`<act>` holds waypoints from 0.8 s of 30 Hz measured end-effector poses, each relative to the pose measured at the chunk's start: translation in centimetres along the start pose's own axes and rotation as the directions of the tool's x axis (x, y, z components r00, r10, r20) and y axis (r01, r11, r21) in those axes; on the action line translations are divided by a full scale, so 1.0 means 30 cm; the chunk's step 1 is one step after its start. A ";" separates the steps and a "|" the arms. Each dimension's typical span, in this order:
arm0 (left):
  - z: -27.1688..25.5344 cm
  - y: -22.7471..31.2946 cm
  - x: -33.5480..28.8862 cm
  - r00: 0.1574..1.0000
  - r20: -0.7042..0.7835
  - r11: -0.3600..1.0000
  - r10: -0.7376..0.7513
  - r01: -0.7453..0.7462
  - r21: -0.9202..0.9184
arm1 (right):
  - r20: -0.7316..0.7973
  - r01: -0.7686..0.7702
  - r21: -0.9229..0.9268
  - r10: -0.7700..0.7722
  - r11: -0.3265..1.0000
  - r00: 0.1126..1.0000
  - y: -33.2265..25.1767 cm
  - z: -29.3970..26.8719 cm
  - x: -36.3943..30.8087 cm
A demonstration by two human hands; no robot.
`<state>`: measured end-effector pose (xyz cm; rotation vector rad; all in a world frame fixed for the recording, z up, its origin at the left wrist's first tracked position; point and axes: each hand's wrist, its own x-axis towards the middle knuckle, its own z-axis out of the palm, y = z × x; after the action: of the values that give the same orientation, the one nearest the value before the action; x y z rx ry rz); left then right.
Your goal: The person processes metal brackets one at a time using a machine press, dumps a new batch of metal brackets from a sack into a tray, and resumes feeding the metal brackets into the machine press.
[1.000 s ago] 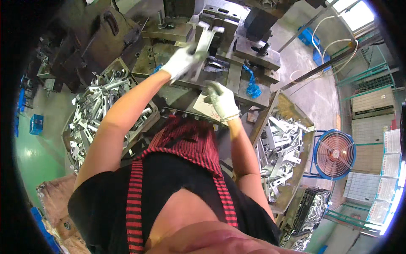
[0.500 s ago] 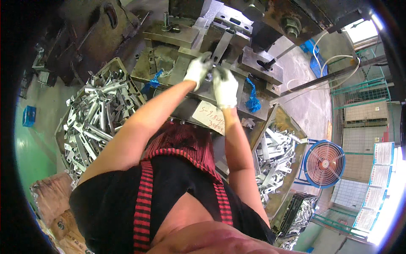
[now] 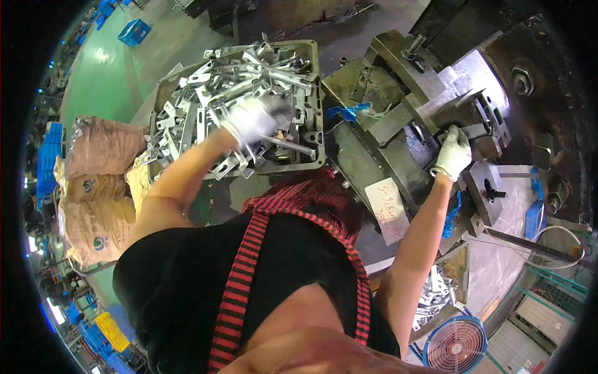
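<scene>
My left hand, in a white glove with dark fingertips, is over the bin at the left, which is heaped with silvery metal brackets. Motion smears its fingers, so whether it grips a bracket is unclear. My right hand, gloved alike, reaches to the steel die of the machine. Its curled fingers rest on one end of a flat metal bracket lying in the die. The far end of that piece sits among the die blocks.
A clamp block with an upright bolt stands at the far side. Blue plastic scraps and a handwritten card lie near the die. More brackets fill a bin at lower right, beside a fan. Sacks stand at left.
My view has turned left. My left hand has left the die and moved over the bin of brackets. My right hand remains at the die, now at the bracket's end.
</scene>
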<state>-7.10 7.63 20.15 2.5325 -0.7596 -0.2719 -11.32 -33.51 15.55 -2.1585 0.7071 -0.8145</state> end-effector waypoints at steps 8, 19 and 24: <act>-0.037 -0.160 -0.022 0.859 0.067 0.760 -0.508 0.410 0.505 | -0.002 0.017 -0.123 -0.017 0.992 1.000 -0.075 0.016 -0.009; -0.352 -0.157 0.057 0.887 -0.126 0.801 -0.444 0.330 -0.500 | -0.007 0.007 -0.273 -0.010 0.962 1.000 -0.078 -0.029 -0.023; -0.357 -0.074 0.010 0.993 0.030 0.883 0.118 -0.091 -0.461 | -0.027 -0.291 0.334 0.318 0.896 0.948 0.053 -0.007 -0.063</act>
<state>-2.42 13.24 28.29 2.0368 -0.7478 -0.4338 -13.08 -33.25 13.81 -1.6729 0.8608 -0.7903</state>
